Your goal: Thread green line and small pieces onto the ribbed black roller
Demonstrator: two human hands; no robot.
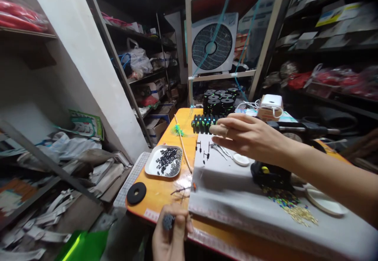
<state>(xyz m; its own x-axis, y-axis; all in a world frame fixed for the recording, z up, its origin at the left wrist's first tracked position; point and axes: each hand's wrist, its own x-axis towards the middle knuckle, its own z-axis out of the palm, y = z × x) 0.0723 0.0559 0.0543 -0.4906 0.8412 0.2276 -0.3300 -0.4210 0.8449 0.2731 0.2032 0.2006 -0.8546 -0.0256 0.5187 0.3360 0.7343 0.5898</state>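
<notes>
My right hand [248, 137] reaches across the table, its fingers pressed together and a pale cover on at least one finger. Its fingertips overlap the right end of a row of black spools [202, 123] with green and blue bits; whether they grip it is unclear. Small black pieces [207, 155] show below on the white sheet [224, 182]. Near the front edge, my left hand [173, 233] is closed around a dark grey, rough-looking lump [168, 222]. A thin dark strand [180, 190] lies just beyond it.
A white tray [147, 169] holds black and grey small parts. Beside it lie a black foam ring [136, 193] and a thin stick [184, 150]. Stacked black spools [220, 100] stand at the back. On the right are a black device [270, 176], loose beads [295, 211] and a white dish [327, 206].
</notes>
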